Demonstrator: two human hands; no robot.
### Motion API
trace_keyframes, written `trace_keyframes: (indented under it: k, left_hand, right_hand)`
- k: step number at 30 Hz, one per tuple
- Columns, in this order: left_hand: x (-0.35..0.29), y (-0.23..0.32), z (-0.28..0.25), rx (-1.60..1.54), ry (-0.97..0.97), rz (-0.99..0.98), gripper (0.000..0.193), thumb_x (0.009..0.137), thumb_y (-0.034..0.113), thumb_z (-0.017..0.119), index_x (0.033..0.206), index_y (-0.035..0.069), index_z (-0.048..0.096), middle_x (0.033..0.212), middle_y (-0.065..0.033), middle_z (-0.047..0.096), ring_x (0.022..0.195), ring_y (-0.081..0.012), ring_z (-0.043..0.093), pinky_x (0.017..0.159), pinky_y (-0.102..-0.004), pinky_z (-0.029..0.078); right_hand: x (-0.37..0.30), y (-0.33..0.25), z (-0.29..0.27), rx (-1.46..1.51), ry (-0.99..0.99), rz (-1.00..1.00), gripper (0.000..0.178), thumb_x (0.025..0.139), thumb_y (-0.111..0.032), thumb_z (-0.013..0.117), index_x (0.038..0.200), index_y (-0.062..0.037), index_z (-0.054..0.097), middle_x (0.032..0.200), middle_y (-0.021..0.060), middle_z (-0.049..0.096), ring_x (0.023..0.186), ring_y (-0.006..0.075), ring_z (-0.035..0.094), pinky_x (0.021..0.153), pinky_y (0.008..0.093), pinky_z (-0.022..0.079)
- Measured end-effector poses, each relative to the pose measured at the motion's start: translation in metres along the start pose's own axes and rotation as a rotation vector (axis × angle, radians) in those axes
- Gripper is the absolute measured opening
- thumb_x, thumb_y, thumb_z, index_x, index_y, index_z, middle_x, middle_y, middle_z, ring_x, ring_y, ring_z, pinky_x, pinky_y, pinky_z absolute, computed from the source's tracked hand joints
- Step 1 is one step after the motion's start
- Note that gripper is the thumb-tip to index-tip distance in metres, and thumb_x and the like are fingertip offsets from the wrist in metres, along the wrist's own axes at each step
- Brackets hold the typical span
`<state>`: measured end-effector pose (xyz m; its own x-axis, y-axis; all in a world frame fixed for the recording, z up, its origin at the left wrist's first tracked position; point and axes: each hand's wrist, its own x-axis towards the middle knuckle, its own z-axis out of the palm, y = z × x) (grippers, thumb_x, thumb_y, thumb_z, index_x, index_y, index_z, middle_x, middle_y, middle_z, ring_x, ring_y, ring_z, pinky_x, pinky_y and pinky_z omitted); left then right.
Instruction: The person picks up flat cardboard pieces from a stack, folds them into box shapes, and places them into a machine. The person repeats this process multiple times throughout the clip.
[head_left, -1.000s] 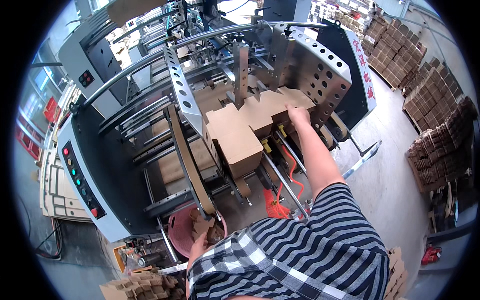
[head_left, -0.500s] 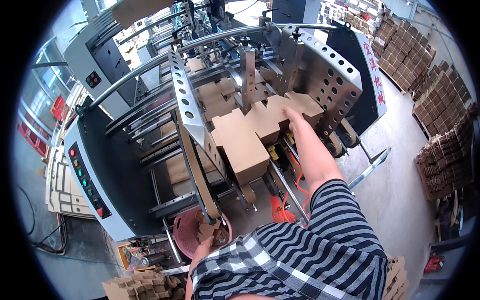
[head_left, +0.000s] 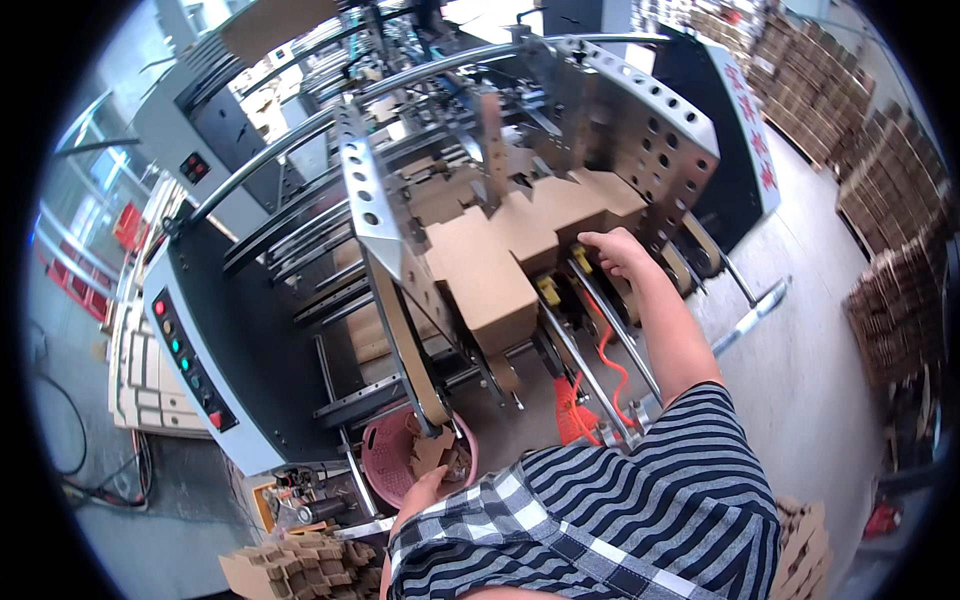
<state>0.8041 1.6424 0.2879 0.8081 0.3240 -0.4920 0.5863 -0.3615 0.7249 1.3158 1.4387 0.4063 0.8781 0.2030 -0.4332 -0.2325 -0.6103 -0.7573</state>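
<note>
My right hand (head_left: 615, 252) is closed with the fingers curled and the index finger toward the front edge of a stack of flat brown cardboard box blanks (head_left: 545, 215). Nothing shows in it. The stack lies between two perforated metal side plates, one on the left (head_left: 368, 195) and one on the right (head_left: 655, 135), at the delivery end of a machine. Just left of this hand is a yellow block (head_left: 582, 258) on a metal rod. My left hand (head_left: 425, 490) hangs low beside a pink plastic basket (head_left: 385, 465) of cardboard scraps, its visible fingers loosely stretched out; the rest is hidden.
A panel of coloured buttons (head_left: 187, 355) is on the machine's left side. Metal rods (head_left: 585, 375) and an orange cable (head_left: 612, 360) stick out toward me. Cardboard bundles (head_left: 295, 570) lie at lower left. Tall cardboard stacks (head_left: 810, 85) stand along the right.
My right hand has drawn back from the top of the cardboard stack to just in front of its edge, with the fingers curled. My left hand stays beside the basket. The view has shifted slightly.
</note>
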Motion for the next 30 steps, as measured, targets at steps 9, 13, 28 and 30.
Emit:
trace_keyframes:
  k: [9, 13, 28, 30]
  left_hand:
    - [0.002, 0.090, -0.006, 0.392, -0.182, 0.497, 0.045, 0.075, 0.021, 0.069, 0.114, 0.002, 0.058, 0.108, -0.0198, 0.061, 0.102, -0.0348, 0.058, 0.087, -0.0382, 0.046]
    - [-0.019, 0.122, 0.014, 0.504, -0.263, 0.768, 0.043, 0.075, 0.024, 0.070, 0.110, 0.002, 0.060, 0.105, -0.0168, 0.062, 0.098, -0.0338, 0.059, 0.084, -0.0387, 0.048]
    - [-0.178, 0.115, 0.199, 0.469, -0.880, 1.025, 0.042, 0.075, 0.019, 0.072, 0.111, 0.001, 0.060, 0.105, -0.0169, 0.063, 0.098, -0.0313, 0.060, 0.085, -0.0363, 0.048]
    - [-0.190, 0.115, 0.221, 0.452, -0.850, 1.085, 0.042, 0.072, 0.012, 0.073, 0.110, -0.001, 0.060, 0.104, -0.0169, 0.064, 0.097, -0.0280, 0.062, 0.085, -0.0343, 0.048]
  right_hand:
    - [-0.215, 0.146, -0.134, -0.208, 0.308, -0.258, 0.042, 0.073, -0.036, 0.068, 0.086, 0.0041, 0.067, 0.077, 0.0132, 0.066, 0.071, 0.0211, 0.061, 0.068, 0.0328, 0.047]
    - [-0.341, 0.275, -0.148, 0.011, 0.604, -0.089, 0.037, 0.076, -0.029, 0.067, 0.089, 0.0055, 0.065, 0.075, 0.0099, 0.063, 0.068, 0.0162, 0.059, 0.063, 0.0305, 0.046]
    - [-0.727, 0.512, -0.037, -0.076, 0.478, 0.518, 0.042, 0.075, -0.034, 0.069, 0.100, -0.0006, 0.067, 0.091, 0.0130, 0.068, 0.078, 0.0206, 0.064, 0.073, 0.0322, 0.050]
    - [-0.755, 0.527, -0.036, -0.056, 0.423, 0.608, 0.047, 0.074, -0.036, 0.070, 0.103, 0.0008, 0.065, 0.095, 0.0154, 0.067, 0.083, 0.0235, 0.065, 0.077, 0.0328, 0.050]
